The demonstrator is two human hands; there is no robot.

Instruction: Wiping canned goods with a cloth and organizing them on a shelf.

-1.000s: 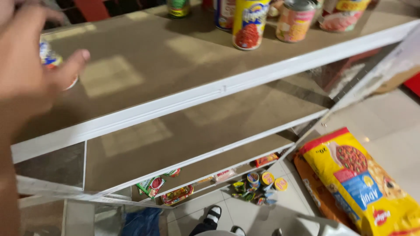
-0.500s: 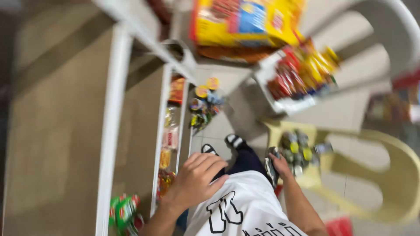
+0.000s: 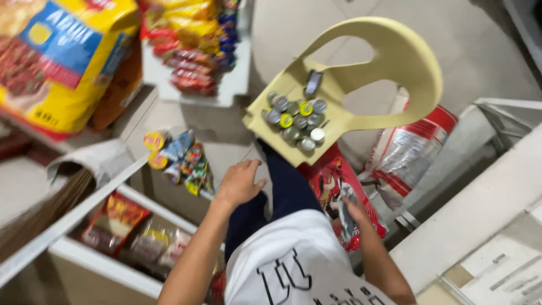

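Observation:
My left hand (image 3: 240, 182) hangs in front of my dark trouser leg, fingers spread and empty. My right hand (image 3: 354, 210) is low at my side against a red printed bag (image 3: 330, 172). Its fingers are partly hidden, so I cannot tell whether it grips anything. Just ahead stands a pale yellow plastic chair (image 3: 389, 62). Its seat carries several small round cans (image 3: 296, 120) and a dark flat object (image 3: 313, 82). Both hands are a short way from the chair.
A big yellow pet-food bag (image 3: 56, 56) lies at top left beside a white tray of snack packets (image 3: 192, 53). White shelving (image 3: 84, 203) with packets runs along the lower left. A white and red sack (image 3: 418, 147) leans by a white counter (image 3: 485, 209).
The view has swung from the upper shelf with tins down to the floor and chair. My left hand came down off the shelf to hang by my leg.

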